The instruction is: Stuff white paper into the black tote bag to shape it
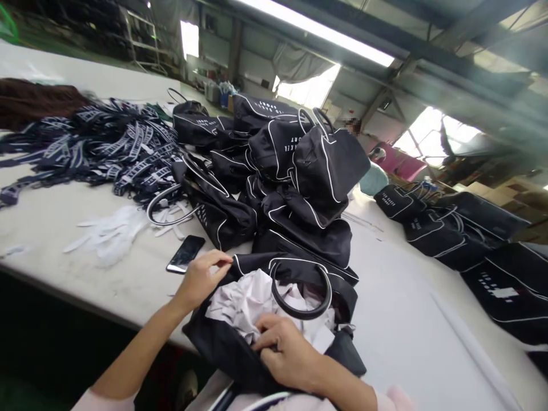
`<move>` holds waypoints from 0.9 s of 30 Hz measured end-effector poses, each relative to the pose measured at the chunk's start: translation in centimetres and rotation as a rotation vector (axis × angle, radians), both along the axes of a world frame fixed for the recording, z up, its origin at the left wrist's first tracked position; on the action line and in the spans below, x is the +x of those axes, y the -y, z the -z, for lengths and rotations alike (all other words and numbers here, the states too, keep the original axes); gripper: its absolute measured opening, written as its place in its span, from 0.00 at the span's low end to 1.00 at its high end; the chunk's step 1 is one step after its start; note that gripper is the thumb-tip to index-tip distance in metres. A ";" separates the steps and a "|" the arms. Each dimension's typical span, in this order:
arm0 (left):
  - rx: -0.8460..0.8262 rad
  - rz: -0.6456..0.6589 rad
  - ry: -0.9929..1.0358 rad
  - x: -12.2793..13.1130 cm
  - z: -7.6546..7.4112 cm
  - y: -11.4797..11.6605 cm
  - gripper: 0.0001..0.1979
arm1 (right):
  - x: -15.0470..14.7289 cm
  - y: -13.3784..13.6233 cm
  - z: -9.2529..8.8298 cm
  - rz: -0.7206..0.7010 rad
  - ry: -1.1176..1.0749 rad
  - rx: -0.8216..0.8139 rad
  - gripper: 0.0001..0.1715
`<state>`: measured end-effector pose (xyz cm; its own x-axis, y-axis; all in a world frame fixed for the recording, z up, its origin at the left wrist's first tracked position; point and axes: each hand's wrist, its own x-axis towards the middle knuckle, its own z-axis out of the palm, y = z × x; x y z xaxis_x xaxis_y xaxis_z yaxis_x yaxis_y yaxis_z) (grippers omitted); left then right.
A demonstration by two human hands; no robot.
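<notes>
1. Workshop daylight is falling across a long white table (406,319), where a heap of black bags (282,171) is being stacked beside a tangle of navy straps (107,142).
2. At the near edge, an open black bag (222,342) is being held: its rim is being pinched shut-fingered by the left hand (201,279), while the right hand (286,351), loosely curled, is being pressed onto crumpled white paper (248,302) stuffed inside.
3. That bag is being left overhanging the edge; it could, by judgement, be tipped off and its paper spilled.
4. A phone (186,253) is lying just beside the left hand and risks being knocked or buried.
5. Whether the stacked bags are being filled cannot be told.
</notes>
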<state>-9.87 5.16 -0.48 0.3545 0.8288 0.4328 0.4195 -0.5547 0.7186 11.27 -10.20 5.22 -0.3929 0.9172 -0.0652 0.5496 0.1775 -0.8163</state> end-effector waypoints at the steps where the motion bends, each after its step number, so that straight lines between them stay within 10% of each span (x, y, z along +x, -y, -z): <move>1: 0.028 0.092 -0.158 1.0 0.4 -1.3 0.05 | 0.2 0.3 0.5 0.039 -0.005 -0.018 0.17; 11: 0.391 0.383 -0.890 6.9 0.0 -4.6 0.12 | 0.7 -1.0 0.6 0.201 -0.256 0.006 0.23; 19: 0.500 0.427 -0.935 9.9 2.7 -5.9 0.14 | 0.5 -3.0 1.2 0.029 -0.399 0.108 0.14; 27: 0.630 0.426 -0.801 9.1 2.9 -6.1 0.10 | 0.1 -2.7 1.8 0.151 -0.438 0.102 0.16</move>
